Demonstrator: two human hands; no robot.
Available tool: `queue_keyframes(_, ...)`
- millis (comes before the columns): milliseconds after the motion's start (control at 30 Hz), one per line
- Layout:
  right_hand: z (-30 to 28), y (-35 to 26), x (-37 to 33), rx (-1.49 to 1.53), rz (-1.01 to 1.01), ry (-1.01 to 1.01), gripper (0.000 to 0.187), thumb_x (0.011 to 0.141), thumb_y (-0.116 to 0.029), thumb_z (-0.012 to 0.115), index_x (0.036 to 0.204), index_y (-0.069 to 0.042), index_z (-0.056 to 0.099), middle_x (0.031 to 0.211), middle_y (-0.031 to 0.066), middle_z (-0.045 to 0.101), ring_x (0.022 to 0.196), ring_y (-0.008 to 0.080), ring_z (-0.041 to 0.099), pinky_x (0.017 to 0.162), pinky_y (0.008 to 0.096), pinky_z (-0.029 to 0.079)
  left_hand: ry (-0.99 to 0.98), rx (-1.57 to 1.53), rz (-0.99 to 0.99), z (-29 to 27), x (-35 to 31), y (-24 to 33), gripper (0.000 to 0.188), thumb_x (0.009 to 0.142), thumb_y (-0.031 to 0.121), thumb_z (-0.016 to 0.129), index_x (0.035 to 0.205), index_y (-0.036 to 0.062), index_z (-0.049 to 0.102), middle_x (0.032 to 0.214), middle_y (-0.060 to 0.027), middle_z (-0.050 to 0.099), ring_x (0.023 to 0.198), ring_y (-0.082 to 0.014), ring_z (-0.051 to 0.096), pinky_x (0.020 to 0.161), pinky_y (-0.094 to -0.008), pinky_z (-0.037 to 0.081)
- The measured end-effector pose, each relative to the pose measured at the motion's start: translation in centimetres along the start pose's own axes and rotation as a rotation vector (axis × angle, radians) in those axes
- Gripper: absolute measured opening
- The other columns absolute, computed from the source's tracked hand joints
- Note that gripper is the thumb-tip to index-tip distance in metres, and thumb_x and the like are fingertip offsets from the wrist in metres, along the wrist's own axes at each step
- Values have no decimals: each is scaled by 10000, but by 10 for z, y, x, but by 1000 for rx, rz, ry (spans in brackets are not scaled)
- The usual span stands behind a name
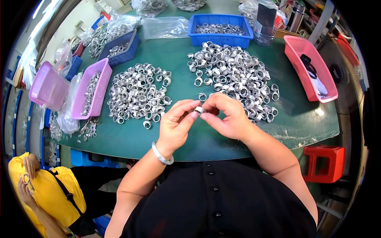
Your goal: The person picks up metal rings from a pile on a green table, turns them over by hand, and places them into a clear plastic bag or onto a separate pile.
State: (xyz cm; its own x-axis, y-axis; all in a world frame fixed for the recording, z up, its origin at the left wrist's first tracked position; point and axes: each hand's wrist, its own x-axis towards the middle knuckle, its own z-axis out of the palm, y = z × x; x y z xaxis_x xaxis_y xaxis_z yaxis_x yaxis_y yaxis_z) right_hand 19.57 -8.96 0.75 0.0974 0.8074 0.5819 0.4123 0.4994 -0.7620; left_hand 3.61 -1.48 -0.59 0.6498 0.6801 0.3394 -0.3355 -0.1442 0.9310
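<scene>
Between my two hands, above the front middle of the table, is a small silvery metal ring (pixel 199 110) with a wide band. My left hand (pixel 176 122) pinches one side of it with thumb and fingertips. On the opposite side, my right hand (pixel 227 115) has its thumb and forefinger closed on the same ring. Just beyond my fingers lies a single loose ring (pixel 202 96). A pile of similar rings (pixel 139 93) spreads to the left of my hands, and a larger pile (pixel 234 71) lies beyond and to the right.
The green table (pixel 180 59) bears a blue bin (pixel 220 41) of metal parts, a pink-purple basket (pixel 104 79), and a pink basket (pixel 295 63) with scissors. A big bottle (pixel 264 23) stands far right. A red stool (pixel 324 163) is at right; a person in yellow (pixel 65 186) works at left.
</scene>
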Motion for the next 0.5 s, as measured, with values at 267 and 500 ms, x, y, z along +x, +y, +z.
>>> queue_keyframes(267, 2, 5, -2, 163, 209, -64, 113, 767, -18, 645, 856, -12, 576, 771, 26, 546, 656, 84, 527, 577, 218, 437, -14, 125, -66, -6, -7, -2, 239, 857, -13, 562, 1094, 5, 583, 1012, -39, 558, 928, -108, 553, 821, -238, 452)
queue_keyframes(500, 6, 5, 2, 198, 274, -125, 112, 774, 0, 628, 858, -17, 555, 780, 6, 536, 664, 61, 500, 595, 205, 423, 24, -57, -240, -6, -14, 5, 275, 864, 52, 577, 1133, -3, 560, 942, -34, 622, 785, -76, 567, 704, -221, 483)
